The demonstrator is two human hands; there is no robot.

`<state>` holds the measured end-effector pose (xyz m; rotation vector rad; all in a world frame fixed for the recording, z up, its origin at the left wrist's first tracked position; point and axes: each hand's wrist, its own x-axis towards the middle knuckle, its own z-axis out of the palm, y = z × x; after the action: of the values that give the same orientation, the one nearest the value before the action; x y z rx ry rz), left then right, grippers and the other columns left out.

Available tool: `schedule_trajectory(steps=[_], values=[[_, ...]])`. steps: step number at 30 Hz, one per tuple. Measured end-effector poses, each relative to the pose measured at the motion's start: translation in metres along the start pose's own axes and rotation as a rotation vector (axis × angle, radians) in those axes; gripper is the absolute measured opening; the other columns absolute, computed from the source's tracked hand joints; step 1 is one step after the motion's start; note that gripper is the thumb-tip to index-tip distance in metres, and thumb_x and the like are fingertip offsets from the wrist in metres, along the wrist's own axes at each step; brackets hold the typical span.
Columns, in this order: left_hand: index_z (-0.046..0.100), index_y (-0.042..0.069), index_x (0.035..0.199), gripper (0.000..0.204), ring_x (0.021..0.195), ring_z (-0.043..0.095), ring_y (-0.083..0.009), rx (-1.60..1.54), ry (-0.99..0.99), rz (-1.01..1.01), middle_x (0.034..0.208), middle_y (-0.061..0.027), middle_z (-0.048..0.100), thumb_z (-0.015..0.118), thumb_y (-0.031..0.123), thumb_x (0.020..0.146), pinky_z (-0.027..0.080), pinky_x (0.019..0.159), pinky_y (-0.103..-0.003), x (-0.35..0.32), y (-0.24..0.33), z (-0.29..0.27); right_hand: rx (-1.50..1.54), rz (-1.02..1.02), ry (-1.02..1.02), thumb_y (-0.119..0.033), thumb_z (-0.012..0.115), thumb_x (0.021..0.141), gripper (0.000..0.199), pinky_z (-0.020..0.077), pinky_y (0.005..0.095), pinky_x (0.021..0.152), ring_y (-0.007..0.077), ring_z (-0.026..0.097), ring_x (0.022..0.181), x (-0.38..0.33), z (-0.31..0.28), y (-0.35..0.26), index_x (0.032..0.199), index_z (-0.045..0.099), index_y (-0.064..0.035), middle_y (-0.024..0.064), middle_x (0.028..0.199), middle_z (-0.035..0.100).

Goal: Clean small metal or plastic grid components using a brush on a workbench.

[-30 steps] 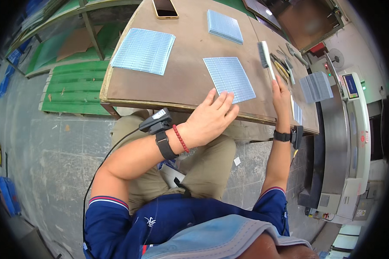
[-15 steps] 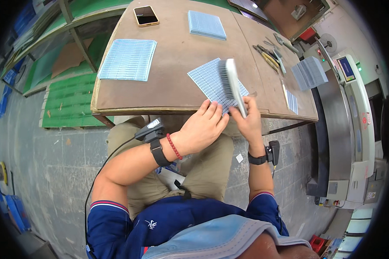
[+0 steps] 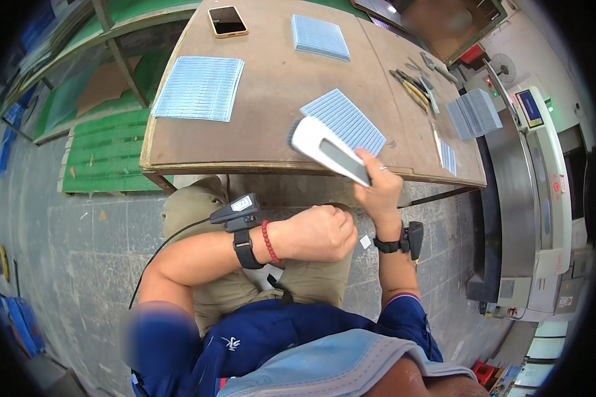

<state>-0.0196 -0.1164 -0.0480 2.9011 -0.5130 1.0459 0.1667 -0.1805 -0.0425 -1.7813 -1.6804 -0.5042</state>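
In my right hand (image 3: 381, 188) is a white brush (image 3: 321, 147) with a grey panel in its handle and dark bristles at the far left end. The fingers wrap the handle, and the brush hangs tilted over the table's front edge. Beneath and beyond it lies a blue striped sheet (image 3: 347, 119), set at a slant and partly covered by the brush. My left hand (image 3: 318, 233) is curled closed above my lap, below the table edge. Its fingertips are turned out of sight, so whatever they may hold is hidden.
On the brown table (image 3: 265, 86) rest a wide blue stack (image 3: 198, 89), another blue stack (image 3: 320, 38) and a phone (image 3: 228, 22). Several pliers and tools (image 3: 414, 91) lie to the right, near a small striped piece (image 3: 447, 157) and a blue stack (image 3: 473, 114). A machine (image 3: 543, 185) stands at right.
My left hand has left the sheet, drawn back over my lap and curled closed. The brush has swung from upright to a leftward tilt. The sheet lies slightly farther right.
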Motion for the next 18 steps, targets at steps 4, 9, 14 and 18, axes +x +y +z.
schedule_trajectory(steps=[4,9,14,18], values=[[0.064,-0.003,0.083,0.023,0.075,0.065,-0.0243,-0.018,0.067,0.028,0.085,-0.0168,0.066,0.062,0.015,0.069,0.052,0.063,-0.031,0.000,-0.003,0.003,0.056,0.189,0.238,-0.002,0.069,0.073,0.030,0.0500,0.0358,0.058,0.0257,0.067,0.066,0.026,-0.028,0.013,0.104,0.068,-0.0037,0.0156,0.081,0.068],[0.064,-0.002,0.086,0.021,0.091,0.066,-0.0290,0.123,0.170,-0.033,0.097,-0.0197,0.066,0.062,0.015,0.073,0.055,0.079,-0.037,0.004,-0.016,0.002,0.805,0.701,0.398,-0.008,0.066,0.090,0.016,0.0289,0.0232,0.040,0.0055,0.040,0.044,0.073,-0.042,0.036,0.101,0.066,0.0030,-0.0033,0.063,0.052],[0.061,-0.004,0.107,0.037,0.109,0.060,-0.0347,0.224,0.090,-0.283,0.115,-0.0219,0.061,0.064,0.020,0.078,0.048,0.097,-0.046,0.006,-0.029,-0.001,0.887,0.887,0.145,-0.015,0.069,0.089,0.022,0.0243,0.0204,0.039,0.0018,0.036,0.044,0.062,-0.010,0.089,0.101,0.066,0.0041,-0.0019,0.066,0.052],[0.056,-0.003,0.116,0.057,0.122,0.050,-0.0358,0.196,-0.070,-0.381,0.126,-0.0225,0.054,0.074,0.030,0.074,0.038,0.107,-0.049,0.000,-0.040,0.010,0.306,0.604,0.091,-0.031,0.072,0.086,0.041,0.0472,0.0301,0.063,0.0169,0.060,0.068,0.045,0.008,0.094,0.102,0.068,0.0069,0.0094,0.077,0.067]])
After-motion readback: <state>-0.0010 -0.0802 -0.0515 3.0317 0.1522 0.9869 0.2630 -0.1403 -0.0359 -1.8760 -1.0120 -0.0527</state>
